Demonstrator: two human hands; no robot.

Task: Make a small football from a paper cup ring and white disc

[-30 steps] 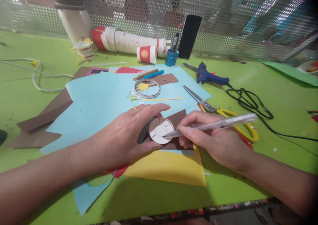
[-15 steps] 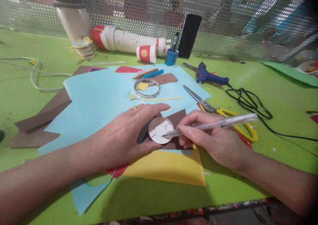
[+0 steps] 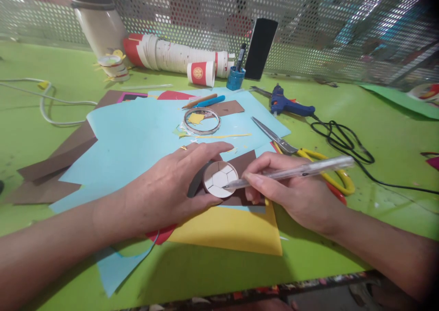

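A small white disc (image 3: pixel 218 176) with a raised rim, perhaps a paper cup's base, bears black lines forming a hexagon with spokes, like a football pattern. My left hand (image 3: pixel 168 178) curves around it from the left, thumb at the near edge and forefinger beyond the far edge. Between the fingers of my right hand (image 3: pixel 291 187) is a clear pen (image 3: pixel 302 169), its tip touching the disc's lower right part. Under the hands lie brown paper (image 3: pixel 248 160), a yellow sheet (image 3: pixel 229 231) and a large light blue sheet (image 3: pixel 126 137).
Yellow-handled scissors (image 3: pixel 277 137) lie beyond my right hand, with a blue glue gun (image 3: pixel 291 105) and its black cord farther back. A tape ring (image 3: pixel 218 124) rests on the blue sheet. Behind stand a phone (image 3: pixel 261 50), a blue pot (image 3: pixel 236 78) and a row of stacked paper cups (image 3: pixel 181 55).
The whole view has shifted very slightly. Both hands keep the same grip, and the pen tip stays on almost the same spot of the disc.
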